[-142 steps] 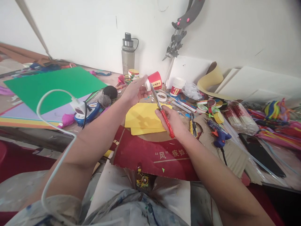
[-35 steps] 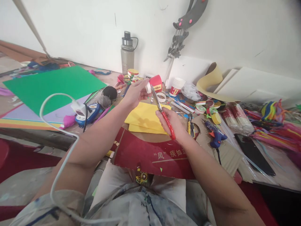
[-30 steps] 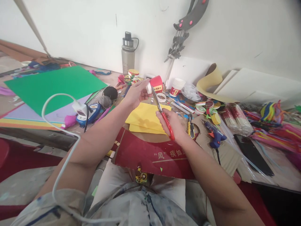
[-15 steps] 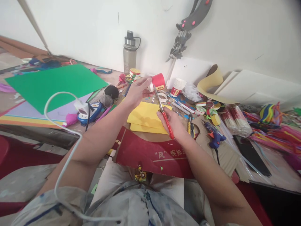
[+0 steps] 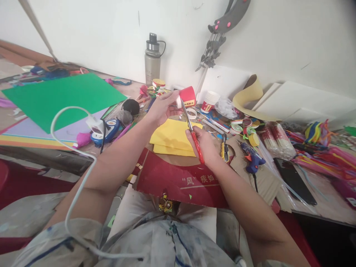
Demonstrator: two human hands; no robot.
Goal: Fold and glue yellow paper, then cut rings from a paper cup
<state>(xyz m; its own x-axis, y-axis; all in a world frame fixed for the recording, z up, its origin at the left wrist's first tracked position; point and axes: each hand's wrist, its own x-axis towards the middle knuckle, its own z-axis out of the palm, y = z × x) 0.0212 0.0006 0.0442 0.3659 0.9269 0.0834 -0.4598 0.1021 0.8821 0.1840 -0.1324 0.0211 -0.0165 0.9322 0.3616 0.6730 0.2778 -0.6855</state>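
Note:
My left hand [image 5: 160, 108] holds a red paper cup [image 5: 187, 95] on its side, above the table, its white base toward my fingers. My right hand [image 5: 204, 145] grips red-handled scissors [image 5: 191, 129]. Their blades reach up to the cup's base end and touch it. Under both hands lie yellow paper sheets [image 5: 170, 136] on a red printed cardboard [image 5: 178, 181].
A green sheet [image 5: 58, 98] covers the left of the table. A grey water bottle [image 5: 151, 61] stands by the wall. A stack of paper cups [image 5: 209, 101], a blue glue gun [image 5: 251, 159], a black phone [image 5: 294, 180] and coloured craft clutter fill the right side. A white cable [image 5: 75, 155] loops over my left arm.
Both hands stay nearly in place; the cup has turned slightly in my left hand while the scissors keep working at its base end. The view has shifted a little.

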